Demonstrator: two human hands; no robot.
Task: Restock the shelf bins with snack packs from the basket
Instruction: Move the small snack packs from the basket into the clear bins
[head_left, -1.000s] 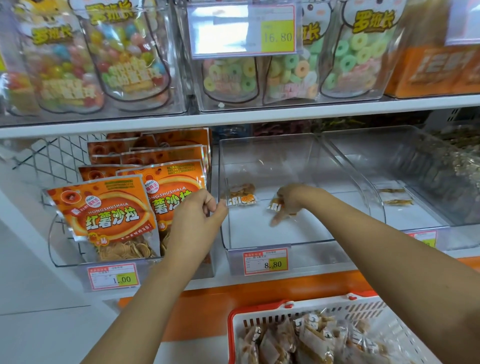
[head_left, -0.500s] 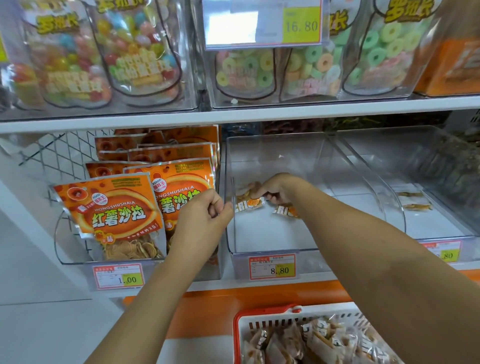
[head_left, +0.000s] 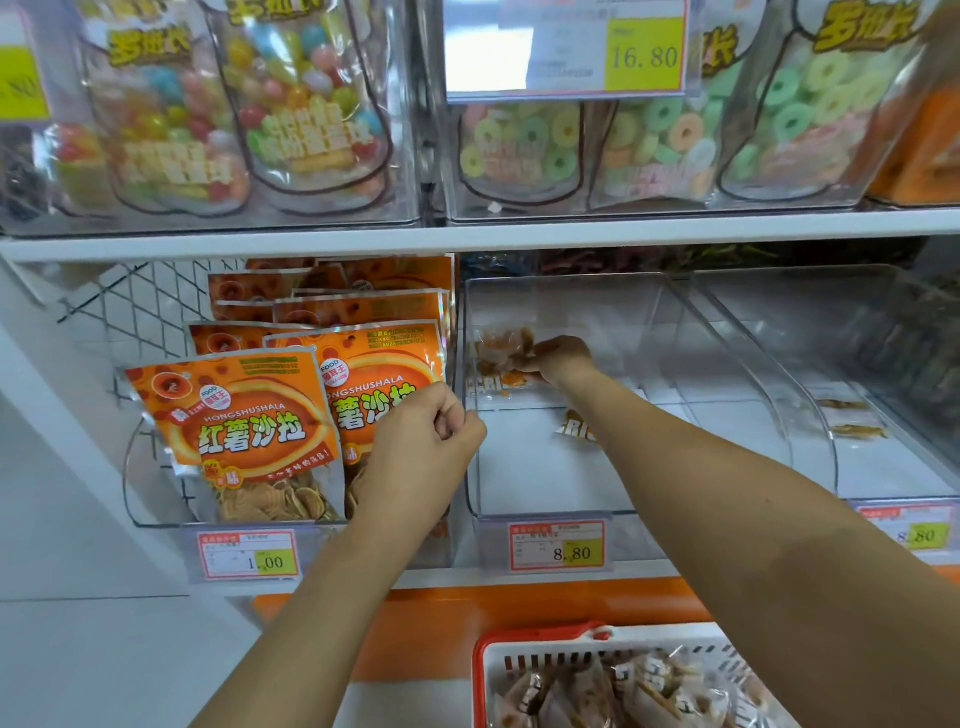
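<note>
My right hand (head_left: 558, 358) had raised a clear snack pack (head_left: 500, 351) inside the transparent plastic bin (head_left: 675, 338), fingers pinching it; my left hand (head_left: 423, 452) was curled, empty.

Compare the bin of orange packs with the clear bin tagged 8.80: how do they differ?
The orange-pack bin is crowded with upright orange packs; the 8.80 bin shows only two small snack packs. The first bin's tag reads 1.00, the second's 8.80. The right hand pinches one snack pack inside the 8.80 bin; no hand is inside the orange-pack bin. Both are clear plastic on one shelf.
</note>
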